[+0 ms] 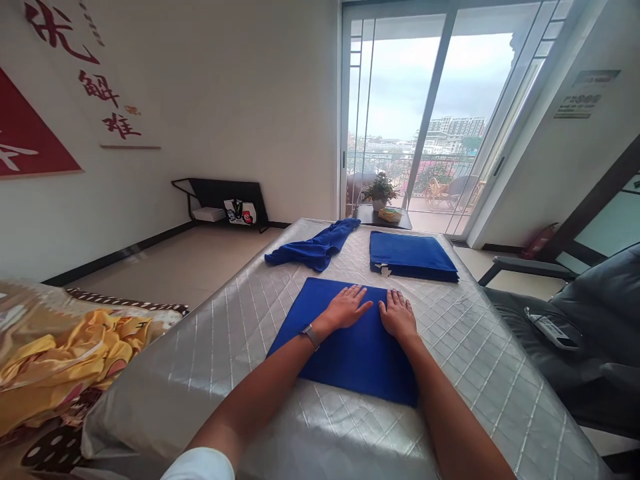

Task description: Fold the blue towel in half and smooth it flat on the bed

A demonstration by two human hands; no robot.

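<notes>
A blue cloth (360, 360) lies flat, folded into a rectangle, on the silver quilted cover (465, 347). My left hand (346, 305) rests flat on its upper middle, fingers stretched out; a watch is on that wrist. Along the cloth's right edge lies my right hand (399, 315), palm down with fingers extended. Neither hand grips anything. Beyond them, to the right, sits a neat stack of folded blue cloths (413, 253) with a white tag at its near corner. A crumpled blue cloth (317, 247) lies at the far left.
Yellow bedding (95, 347) is heaped at the left. A dark armchair (595, 307) with a white telephone (555, 330) on it stands at the right. Past the far edge, a small table (367, 217) holds a potted plant (381, 190) before the glass sliding door.
</notes>
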